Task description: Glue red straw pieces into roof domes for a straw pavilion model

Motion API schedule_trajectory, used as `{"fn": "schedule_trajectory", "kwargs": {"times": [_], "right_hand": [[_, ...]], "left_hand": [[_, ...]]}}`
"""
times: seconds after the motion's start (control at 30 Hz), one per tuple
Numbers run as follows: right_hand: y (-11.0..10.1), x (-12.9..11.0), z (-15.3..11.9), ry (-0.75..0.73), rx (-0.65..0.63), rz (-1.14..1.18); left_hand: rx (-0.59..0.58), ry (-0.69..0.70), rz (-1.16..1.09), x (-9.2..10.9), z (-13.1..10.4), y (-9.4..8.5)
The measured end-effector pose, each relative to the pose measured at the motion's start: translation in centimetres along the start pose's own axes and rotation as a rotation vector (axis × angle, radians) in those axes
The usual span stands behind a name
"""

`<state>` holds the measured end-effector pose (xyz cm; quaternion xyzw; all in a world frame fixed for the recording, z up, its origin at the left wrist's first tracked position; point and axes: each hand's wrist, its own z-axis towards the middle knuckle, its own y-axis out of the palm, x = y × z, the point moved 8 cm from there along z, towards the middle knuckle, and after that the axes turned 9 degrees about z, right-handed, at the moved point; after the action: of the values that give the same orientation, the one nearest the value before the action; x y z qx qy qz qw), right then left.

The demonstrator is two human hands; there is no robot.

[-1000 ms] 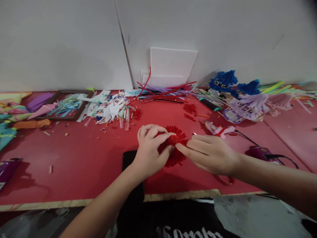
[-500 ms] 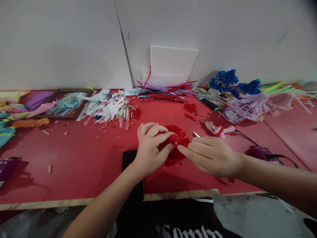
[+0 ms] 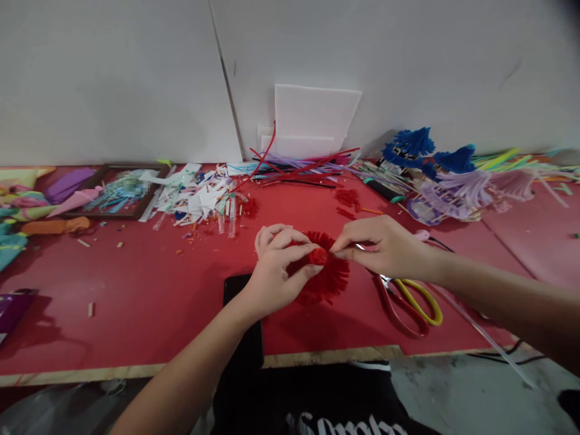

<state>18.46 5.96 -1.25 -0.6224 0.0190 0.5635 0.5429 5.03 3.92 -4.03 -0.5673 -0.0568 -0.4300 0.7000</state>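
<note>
Between the thumb and fingers of my left hand (image 3: 283, 266) is a small red fuzzy coil (image 3: 318, 257), which looks like wound pipe cleaner. Just right of the coil, my right hand (image 3: 385, 248) is closed in a pinch; whatever is between its fingertips is too small to make out. Below both hands lies a round red fringed pipe-cleaner piece (image 3: 333, 281), partly covered by my left hand. Scissors (image 3: 410, 305) with one red and one yellow handle rest on the table under my right wrist. My right hand and forearm hide most of a pink glue gun (image 3: 422, 235).
A black tablet-like slab (image 3: 247, 344) lies by my left forearm. Loose pipe cleaners (image 3: 299, 172) and paper scraps (image 3: 203, 196) line the back of the red table (image 3: 149, 290). Blue fringed pieces (image 3: 414, 142) and lilac ones (image 3: 466, 187) stand at the right. White boards (image 3: 317, 118) lean on the wall.
My right hand has moved up and slightly away from the coil, uncovering the scissors and covering the glue gun. A thin pale strip now shows under the right forearm. My left hand stays nearly still.
</note>
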Motion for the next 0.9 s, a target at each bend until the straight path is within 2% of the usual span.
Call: {"fn": "schedule_trajectory", "kwargs": {"times": [0.07,0.27,0.43,0.9], "right_hand": [[-0.1,0.4,0.6,0.040,-0.023,-0.001],[-0.4,-0.2,2.6,0.009,-0.118,-0.149],[-0.1,-0.6,4.0,0.030,-0.199,-0.228],[-0.3,-0.6,4.0,0.058,-0.119,-0.278]], "left_hand": [[-0.018,0.000,0.005,0.0,0.0,0.0],[-0.012,0.014,0.082,0.3,-0.1,0.0],[0.015,0.000,0.055,0.1,-0.1,0.0],[0.026,0.042,0.014,0.2,0.1,0.0]]}}
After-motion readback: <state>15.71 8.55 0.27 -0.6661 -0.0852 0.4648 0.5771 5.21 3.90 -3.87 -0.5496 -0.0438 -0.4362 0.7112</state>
